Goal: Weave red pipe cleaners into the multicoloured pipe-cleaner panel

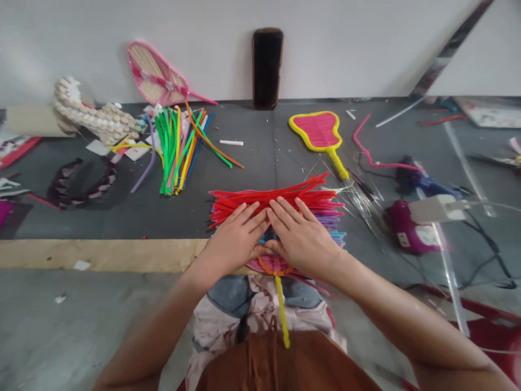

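Observation:
My left hand [238,236] and my right hand [301,233] lie side by side, fingers stretched out, over a spread of pipe cleaners. Red pipe cleaners [268,196] are under the fingertips at the top, with purple pipe cleaners [330,218] and blue pipe cleaners [338,237] showing past the right hand. Between the wrists, an orange pipe cleaner edging [277,271] curves around a pink piece, partly covered by my hands. From it a yellow stem [281,312] hangs over the table edge toward my lap.
Multicoloured pipe cleaners [175,149] lie left, near a pink leaf-shaped fan [157,73]. A phone [267,68] leans on the wall. Right are a yellow-edged pink fan [319,133], loose wires [364,201], a purple device [407,231] with a white plug [435,209], and scissors [504,161].

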